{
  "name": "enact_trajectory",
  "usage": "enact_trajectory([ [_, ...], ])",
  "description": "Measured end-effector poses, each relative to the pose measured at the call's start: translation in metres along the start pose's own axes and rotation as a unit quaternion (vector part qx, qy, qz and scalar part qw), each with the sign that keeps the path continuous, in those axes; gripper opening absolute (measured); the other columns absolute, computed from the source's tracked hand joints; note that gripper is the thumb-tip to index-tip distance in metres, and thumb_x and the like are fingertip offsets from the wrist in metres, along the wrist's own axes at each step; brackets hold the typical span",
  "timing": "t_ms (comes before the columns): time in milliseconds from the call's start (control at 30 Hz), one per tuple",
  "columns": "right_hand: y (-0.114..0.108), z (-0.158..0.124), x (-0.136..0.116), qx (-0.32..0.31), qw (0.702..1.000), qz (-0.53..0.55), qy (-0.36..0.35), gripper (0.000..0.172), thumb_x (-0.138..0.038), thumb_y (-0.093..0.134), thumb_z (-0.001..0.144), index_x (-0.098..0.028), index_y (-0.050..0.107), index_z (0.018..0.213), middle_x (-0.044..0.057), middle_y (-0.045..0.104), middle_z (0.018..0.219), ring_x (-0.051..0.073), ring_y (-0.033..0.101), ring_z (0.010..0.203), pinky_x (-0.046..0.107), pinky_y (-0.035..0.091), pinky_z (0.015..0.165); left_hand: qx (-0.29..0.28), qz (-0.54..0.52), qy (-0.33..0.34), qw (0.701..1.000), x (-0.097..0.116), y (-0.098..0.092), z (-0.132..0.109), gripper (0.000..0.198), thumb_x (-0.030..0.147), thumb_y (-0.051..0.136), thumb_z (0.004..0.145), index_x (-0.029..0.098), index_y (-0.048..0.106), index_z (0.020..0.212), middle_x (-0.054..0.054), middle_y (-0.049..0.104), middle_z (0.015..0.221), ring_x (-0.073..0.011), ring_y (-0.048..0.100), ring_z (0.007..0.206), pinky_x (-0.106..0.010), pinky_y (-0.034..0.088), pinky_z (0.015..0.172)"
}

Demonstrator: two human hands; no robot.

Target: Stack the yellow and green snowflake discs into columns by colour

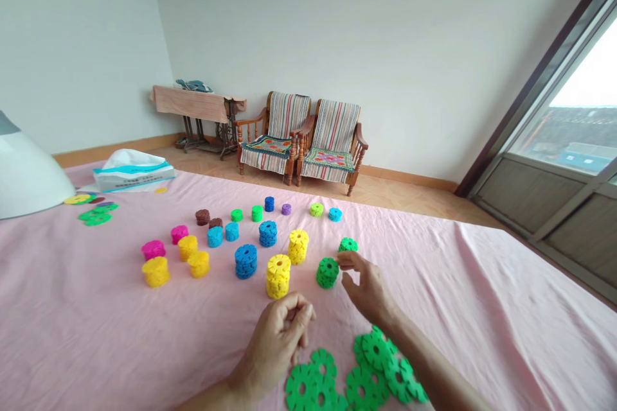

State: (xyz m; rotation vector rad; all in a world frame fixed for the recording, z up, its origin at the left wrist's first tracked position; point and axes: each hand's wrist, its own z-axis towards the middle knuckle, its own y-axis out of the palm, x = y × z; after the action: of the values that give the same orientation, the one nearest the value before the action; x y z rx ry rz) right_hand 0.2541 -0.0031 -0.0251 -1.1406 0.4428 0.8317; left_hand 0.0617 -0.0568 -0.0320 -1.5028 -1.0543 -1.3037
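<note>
Green notched plastic discs form two short stacks: a nearer stack (328, 273) and a farther stack (348, 244). My right hand (369, 286) is beside them, thumb and fingers apart, fingertips close to the farther stack and partly in front of it; whether they touch it I cannot tell. In the lower middle my left hand (277, 337) is closed, thumb against curled fingers, and anything inside is hidden. Just beyond it stands a yellow disc stack (278, 277). Loose green discs (364, 385) lie spread in front of me, under and between my forearms.
Several stacks stand on the pink cloth (87, 321), among them another yellow stack (298, 247), a blue stack (245, 261) and a magenta stack (153, 249). At the left are a tissue box (135, 173), a white rounded object (29, 173) and flat loose discs (96, 213).
</note>
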Motion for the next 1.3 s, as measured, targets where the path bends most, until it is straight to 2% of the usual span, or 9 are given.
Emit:
enact_trajectory([
  [67,-0.017,-0.004,-0.009,-0.036,0.999,-0.017,0.009,0.023,-0.01,0.046,0.072,-0.018,0.059,0.089,0.003,0.067,0.078,0.016,0.063,0.074,0.03,0.049,0.071,0.002,0.012,0.002,1.0,0.001,0.0,0.001,0.048,0.064,0.048,0.079,0.016,0.05,0.073,0.006,0.046,0.049,-0.0049,0.038,0.035,-0.014,0.03,0.033],
  [167,-0.048,-0.017,-0.023,-0.159,0.984,-0.074,0.013,0.014,-0.013,0.053,0.069,-0.02,0.059,0.079,0.0,0.063,0.072,0.016,0.059,0.068,0.028,0.044,0.063,0.004,0.02,0.006,1.0,0.001,0.0,0.002,0.047,0.062,0.048,0.08,0.016,0.052,0.074,0.006,0.046,0.049,-0.005,0.038,0.035,-0.014,0.03,0.033],
  [233,-0.066,-0.029,-0.03,-0.249,0.962,-0.111,0.012,0.019,-0.012,0.058,0.063,-0.022,0.059,0.08,0.001,0.062,0.078,0.017,0.057,0.072,0.028,0.042,0.065,0.003,0.017,0.008,1.0,0.001,0.0,0.002,0.047,0.061,0.049,0.08,0.015,0.053,0.075,0.006,0.046,0.05,-0.0051,0.039,0.035,-0.014,0.03,0.033],
  [333,-0.078,-0.044,-0.03,-0.308,0.939,-0.152,0.008,0.03,-0.008,0.059,0.058,-0.023,0.058,0.084,0.002,0.06,0.087,0.018,0.055,0.079,0.029,0.04,0.068,0.005,0.011,0.013,1.0,0.002,0.0,0.001,0.047,0.061,0.049,0.079,0.015,0.054,0.075,0.006,0.047,0.05,-0.0051,0.039,0.035,-0.014,0.03,0.033],
  [533,-0.074,-0.051,-0.02,-0.334,0.927,-0.17,0.034,0.033,-0.012,0.061,0.057,-0.021,0.052,0.087,0.001,0.057,0.091,0.017,0.053,0.081,0.027,0.038,0.068,0.003,0.015,0.013,1.0,0.0,0.002,0.0,0.048,0.062,0.049,0.079,0.014,0.054,0.076,0.006,0.047,0.05,-0.0049,0.039,0.035,-0.014,0.029,0.033],
  [667,-0.072,-0.047,-0.023,-0.345,0.922,-0.172,0.033,0.033,-0.01,0.058,0.057,-0.02,0.052,0.088,0.001,0.056,0.092,0.017,0.053,0.083,0.028,0.038,0.072,-0.001,0.027,0.016,1.0,-0.001,0.001,0.001,0.048,0.061,0.047,0.08,0.014,0.054,0.076,0.006,0.047,0.05,-0.0048,0.039,0.035,-0.014,0.029,0.034],
  [867,-0.069,-0.041,-0.028,-0.333,0.929,-0.154,0.058,0.047,-0.016,0.06,0.061,-0.02,0.051,0.107,0.005,0.054,0.1,0.02,0.054,0.091,0.032,0.039,0.078,-0.009,0.03,0.017,0.999,-0.001,0.0,0.002,0.046,0.06,0.046,0.082,0.015,0.053,0.077,0.006,0.047,0.05,-0.0052,0.039,0.035,-0.014,0.03,0.034],
  [1067,-0.064,-0.035,-0.017,-0.298,0.938,-0.164,0.066,0.025,-0.013,0.056,0.063,-0.019,0.056,0.087,0.003,0.055,0.092,0.016,0.053,0.081,0.028,0.039,0.072,-0.009,0.033,0.024,0.999,-0.001,0.0,0.001,0.044,0.059,0.046,0.083,0.015,0.052,0.076,0.006,0.047,0.05,-0.0049,0.039,0.034,-0.014,0.029,0.033],
  [1300,-0.065,-0.03,-0.01,-0.324,0.933,-0.131,0.091,0.024,-0.014,0.06,0.059,-0.018,0.057,0.082,0.0,0.059,0.08,0.015,0.053,0.075,0.023,0.037,0.062,-0.011,0.038,0.028,0.999,-0.003,0.001,0.002,0.044,0.058,0.045,0.083,0.015,0.051,0.076,0.006,0.047,0.05,-0.005,0.039,0.035,-0.014,0.029,0.033],
])
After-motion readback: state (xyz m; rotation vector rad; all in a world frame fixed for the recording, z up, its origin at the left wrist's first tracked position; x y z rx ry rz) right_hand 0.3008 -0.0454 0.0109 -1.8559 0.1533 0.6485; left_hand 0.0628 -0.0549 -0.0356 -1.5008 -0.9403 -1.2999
